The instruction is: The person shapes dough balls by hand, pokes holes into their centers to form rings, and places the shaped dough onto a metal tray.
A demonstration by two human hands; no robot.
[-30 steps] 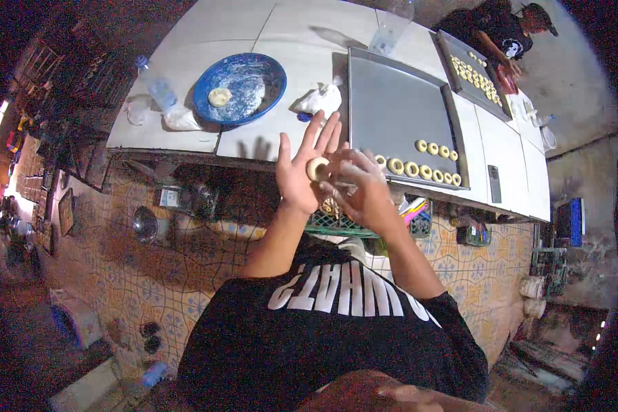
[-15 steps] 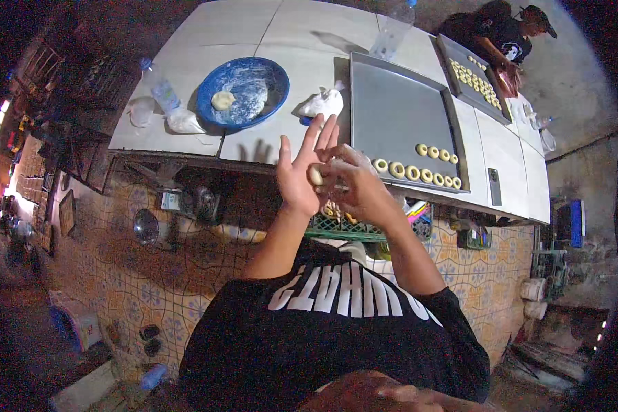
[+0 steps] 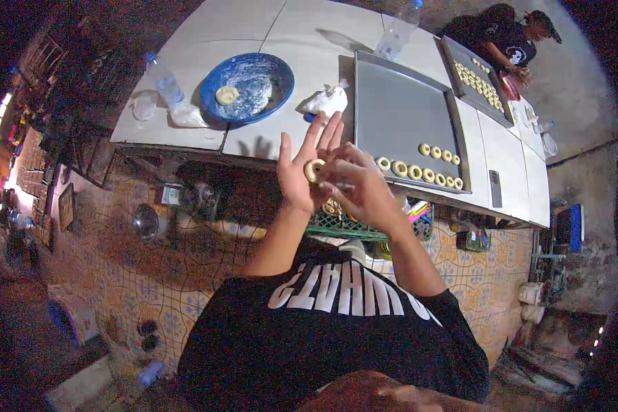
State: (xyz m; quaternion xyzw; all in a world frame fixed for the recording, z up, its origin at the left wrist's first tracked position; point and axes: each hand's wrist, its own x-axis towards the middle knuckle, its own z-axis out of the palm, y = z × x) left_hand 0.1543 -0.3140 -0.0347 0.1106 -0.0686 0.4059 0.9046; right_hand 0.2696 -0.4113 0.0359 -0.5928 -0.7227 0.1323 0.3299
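Observation:
My left hand (image 3: 300, 172) is palm up with its fingers stretched and spread. On its palm lies a small pale dough ring (image 3: 313, 169), its hole partly visible. My right hand (image 3: 356, 180) bends over from the right, fingers curled and pressed at the ring's right side, which they partly hide. Beyond my hands, a grey metal tray (image 3: 404, 103) carries several dough rings (image 3: 413, 173) in two short rows along its near edge. Left of it, a blue basin (image 3: 281, 86) dusted with flour holds a round lump of dough (image 3: 227, 95).
A bag of white powder (image 3: 328, 101) sits between basin and tray. Plastic bottles (image 3: 163, 79) and another bag (image 3: 187, 116) stand farther left. A co-worker (image 3: 505, 44) is beside a second tray (image 3: 484, 106) of dough rings at the far right. A green crate (image 3: 343, 230) is below the table edge.
The dough ring on my left palm has turned, so its hole shows more. My right hand has shifted slightly, its fingers still at the ring. The view has moved a little.

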